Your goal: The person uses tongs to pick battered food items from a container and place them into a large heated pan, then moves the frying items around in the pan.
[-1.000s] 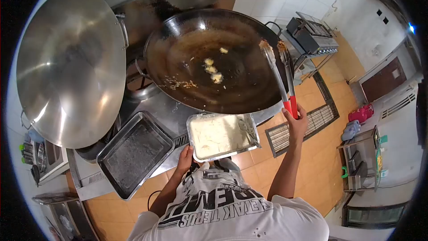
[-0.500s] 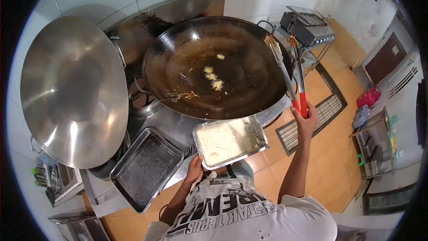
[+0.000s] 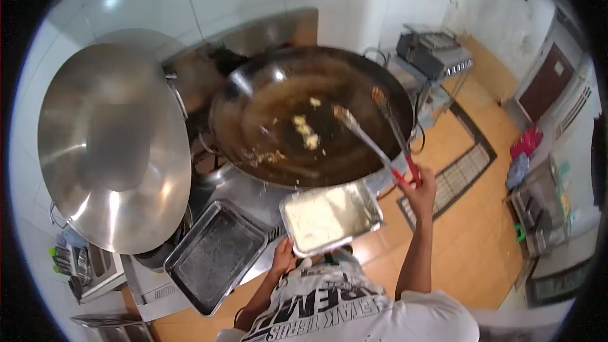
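My right hand (image 3: 420, 191) grips red-handled tongs (image 3: 399, 137), whose two arms stand apart over the right half of a big dark wok (image 3: 278, 164). Brownish bits cling to the tong tips, with nothing held between them. In the wok's oil, several small pale-yellow fried pieces (image 3: 308, 132) lie near the middle, and brown crumbs (image 3: 263, 156) gather at the lower left. With my left hand (image 3: 283, 256) I hold the near left corner of a metal tray (image 3: 363, 230) of creamy batter (image 3: 320, 218), just in front of the wok.
An empty dark rectangular tray (image 3: 218, 259) rests on the steel counter left of the batter. Beyond it a large shiny steel wok (image 3: 117, 206) leans upright. A stove (image 3: 437, 54) stands at the far right, with a floor grate (image 3: 453, 183) in the orange tiles.
The tongs have swung left and inward, from the wok's right rim to over the oil. My right hand has lowered slightly. The whole view has shifted a little, and the tray remains in my left hand.
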{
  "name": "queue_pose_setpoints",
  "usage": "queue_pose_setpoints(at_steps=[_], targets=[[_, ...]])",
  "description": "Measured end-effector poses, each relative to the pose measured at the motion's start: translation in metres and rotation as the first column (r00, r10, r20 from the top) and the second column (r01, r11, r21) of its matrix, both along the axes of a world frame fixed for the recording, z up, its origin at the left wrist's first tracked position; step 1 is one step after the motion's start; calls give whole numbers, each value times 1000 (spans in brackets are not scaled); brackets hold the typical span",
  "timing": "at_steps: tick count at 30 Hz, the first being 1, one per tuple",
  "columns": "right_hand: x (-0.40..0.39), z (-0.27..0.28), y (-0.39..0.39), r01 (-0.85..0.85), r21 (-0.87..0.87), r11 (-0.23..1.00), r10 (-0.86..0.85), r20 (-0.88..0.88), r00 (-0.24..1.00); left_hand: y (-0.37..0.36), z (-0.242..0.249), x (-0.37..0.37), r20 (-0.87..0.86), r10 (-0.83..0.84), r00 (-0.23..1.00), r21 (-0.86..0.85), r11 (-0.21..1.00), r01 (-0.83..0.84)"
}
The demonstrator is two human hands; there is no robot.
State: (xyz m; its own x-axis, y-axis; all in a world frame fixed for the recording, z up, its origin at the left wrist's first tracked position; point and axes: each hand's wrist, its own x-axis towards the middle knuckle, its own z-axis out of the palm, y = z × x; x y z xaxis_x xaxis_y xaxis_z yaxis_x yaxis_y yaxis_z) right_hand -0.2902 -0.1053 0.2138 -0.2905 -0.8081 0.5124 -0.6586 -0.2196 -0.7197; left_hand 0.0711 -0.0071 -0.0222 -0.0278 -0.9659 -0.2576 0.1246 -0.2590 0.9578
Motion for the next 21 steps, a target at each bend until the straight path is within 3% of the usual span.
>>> queue_pose_setpoints(at_steps=[2,6,11,13,17,18,21], targets=[[2,0,-3,-104,-94,990,111,81,990,0,15,-2,-6,-11,1000,32,999,12],[-2,-2,-10,4,26,1000,1,-177,984,-1,10,-1,-120,12,993,71,997,-4],[20,19,-14,-45,42,998,45,4,999,1,22,-5,-249,16,968,127,992,16],[17,13,-13,-111,13,994,111,55,992,-3,16,-4,-188,11,982,87,996,6],[16,4,-10,-106,83,991,108,-13,994,1,30,-2,-33,-19,999,24,1000,19],[20,2,-9,-153,11,988,151,79,985,2,32,-3,-30,-8,1000,52,999,9],[18,7,-10,-160,-4,987,160,-31,987,-1,29,-4,-108,3,994,75,997,6]])
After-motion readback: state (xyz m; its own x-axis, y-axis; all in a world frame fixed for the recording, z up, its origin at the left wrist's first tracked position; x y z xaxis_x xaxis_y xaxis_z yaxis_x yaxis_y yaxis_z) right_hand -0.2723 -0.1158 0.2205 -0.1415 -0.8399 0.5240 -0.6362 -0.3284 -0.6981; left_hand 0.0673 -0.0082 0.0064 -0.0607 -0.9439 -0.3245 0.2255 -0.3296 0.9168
